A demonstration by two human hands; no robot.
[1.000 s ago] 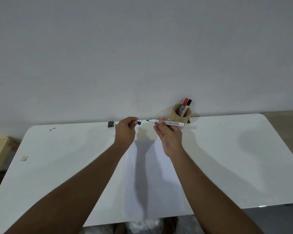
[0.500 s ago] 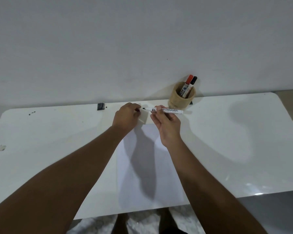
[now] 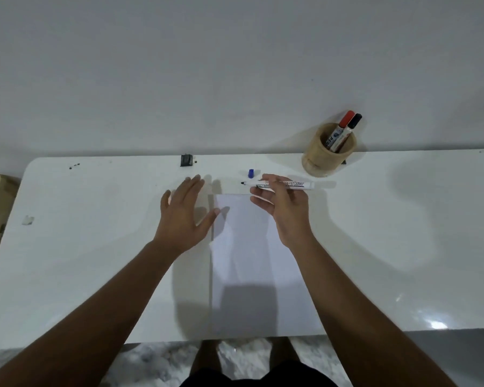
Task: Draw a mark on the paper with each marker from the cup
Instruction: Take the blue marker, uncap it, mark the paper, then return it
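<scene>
Right hand (image 3: 281, 208) is pinching the uncapped marker (image 3: 280, 184) sideways above the paper's (image 3: 252, 261) far edge; left hand (image 3: 186, 213) is hovering spread wide, holding nothing. Blue cap (image 3: 251, 173) is sitting loose on the table (image 3: 95, 247). Two markers are waiting in the cup (image 3: 329, 152). Risks: unpinned paper sliding under the stroke, cap rolling away.

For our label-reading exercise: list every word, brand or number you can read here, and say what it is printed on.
"...arker": marker in the right hand; its start is hidden by fingers.
"PER...": red-capped marker in the cup; the rest is hidden.
Black-capped marker: print unreadable.
Paper: no text.
</scene>
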